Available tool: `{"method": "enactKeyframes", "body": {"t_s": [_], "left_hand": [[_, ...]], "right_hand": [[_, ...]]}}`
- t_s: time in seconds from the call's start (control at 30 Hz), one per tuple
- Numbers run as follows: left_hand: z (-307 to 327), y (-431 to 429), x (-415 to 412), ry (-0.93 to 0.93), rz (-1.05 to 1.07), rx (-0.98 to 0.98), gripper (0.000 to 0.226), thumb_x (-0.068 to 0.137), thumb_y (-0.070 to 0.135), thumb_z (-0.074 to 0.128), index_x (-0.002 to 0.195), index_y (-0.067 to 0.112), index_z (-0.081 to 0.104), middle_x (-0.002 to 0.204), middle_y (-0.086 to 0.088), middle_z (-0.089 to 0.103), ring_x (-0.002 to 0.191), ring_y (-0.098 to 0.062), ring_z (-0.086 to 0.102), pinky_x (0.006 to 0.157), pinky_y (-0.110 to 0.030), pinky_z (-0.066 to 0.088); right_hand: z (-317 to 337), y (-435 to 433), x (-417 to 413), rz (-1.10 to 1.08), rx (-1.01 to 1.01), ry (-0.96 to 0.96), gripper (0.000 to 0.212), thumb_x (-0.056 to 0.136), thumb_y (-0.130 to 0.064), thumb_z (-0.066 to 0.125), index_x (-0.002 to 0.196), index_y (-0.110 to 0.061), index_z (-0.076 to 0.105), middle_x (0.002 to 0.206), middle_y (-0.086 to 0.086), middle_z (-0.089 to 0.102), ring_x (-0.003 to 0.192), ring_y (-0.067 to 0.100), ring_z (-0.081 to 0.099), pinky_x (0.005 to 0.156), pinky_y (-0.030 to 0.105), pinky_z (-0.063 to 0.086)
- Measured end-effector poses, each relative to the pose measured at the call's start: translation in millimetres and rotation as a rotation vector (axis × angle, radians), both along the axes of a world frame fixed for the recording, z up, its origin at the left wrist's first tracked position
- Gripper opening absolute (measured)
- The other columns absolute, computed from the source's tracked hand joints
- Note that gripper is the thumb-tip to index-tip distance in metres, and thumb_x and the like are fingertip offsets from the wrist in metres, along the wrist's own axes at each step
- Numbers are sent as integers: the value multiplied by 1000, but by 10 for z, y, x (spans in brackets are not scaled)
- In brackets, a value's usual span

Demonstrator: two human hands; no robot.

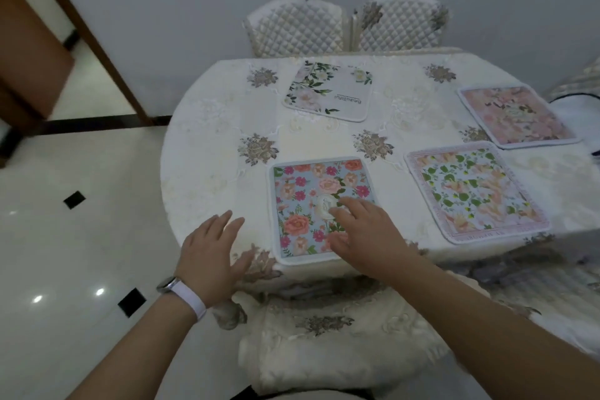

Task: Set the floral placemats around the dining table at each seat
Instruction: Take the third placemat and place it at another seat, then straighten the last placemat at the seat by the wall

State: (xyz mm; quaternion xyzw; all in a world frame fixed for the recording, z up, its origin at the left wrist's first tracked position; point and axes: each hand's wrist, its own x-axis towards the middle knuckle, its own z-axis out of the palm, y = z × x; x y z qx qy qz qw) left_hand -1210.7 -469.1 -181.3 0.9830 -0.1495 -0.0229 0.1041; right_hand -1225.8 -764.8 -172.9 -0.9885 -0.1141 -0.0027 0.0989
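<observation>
Several floral placemats lie flat on the dining table (207,153), which wears a cream embroidered cloth. A blue mat with pink roses (303,201) sits at the near edge. My right hand (363,234) rests flat on its right half, fingers spread. My left hand (211,250), with a white watch strap on the wrist, hovers open over the table edge just left of that mat. A mat with green leaves (474,191) lies to the right, a pink mat (516,114) farther back right, and a white mat with green sprigs (328,91) at the far side.
Two quilted chair backs (295,26) (399,23) stand against the wall behind the table. A cushioned chair seat (324,344) is tucked under the near edge below my arms. Glossy white tiled floor (81,253) spreads to the left, with a brown door frame (97,42) beyond.
</observation>
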Motion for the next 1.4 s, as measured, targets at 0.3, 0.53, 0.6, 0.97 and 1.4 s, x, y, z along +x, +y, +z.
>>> {"method": "enactKeyframes", "body": {"t_s": [0.3, 0.53, 0.6, 0.97, 1.4], "left_hand": [[354, 737, -456, -56, 208, 69, 66, 81, 57, 37, 128, 16, 59, 140, -13, 52, 128, -36, 47, 98, -53, 40], [476, 1624, -469, -129, 310, 54, 60, 85, 53, 39, 127, 17, 60, 140, -12, 52, 129, -36, 46, 101, -55, 37], [437, 1934, -405, -128, 322, 50, 59, 85, 53, 38, 126, 17, 61, 140, -11, 53, 129, -35, 46, 101, -55, 37], [253, 4247, 251, -34, 286, -24, 59, 87, 53, 33, 127, 18, 60, 140, -8, 53, 131, -33, 45, 104, -53, 34], [477, 5360, 1422, -83, 209, -61, 55, 88, 50, 34, 121, 17, 63, 134, -9, 57, 126, -33, 49, 99, -51, 37]], "right_hand": [[92, 722, 197, 175, 39, 23, 54, 91, -49, 45, 133, -17, 54, 142, 13, 49, 130, 34, 42, 104, 51, 36], [231, 1673, 478, 238, 39, -7, 54, 92, -52, 39, 137, -24, 47, 149, 6, 42, 134, 29, 37, 106, 47, 33], [232, 2018, 614, 241, 26, -18, 52, 92, -51, 41, 136, -24, 49, 148, 6, 43, 133, 28, 38, 105, 46, 34], [338, 4240, 1291, 203, -58, 56, 49, 91, -43, 53, 133, -20, 54, 143, 7, 48, 130, 28, 41, 103, 42, 35], [522, 5400, 2154, 140, 46, 12, 49, 92, -43, 49, 134, -19, 53, 141, 6, 49, 128, 27, 44, 103, 44, 37]]}}
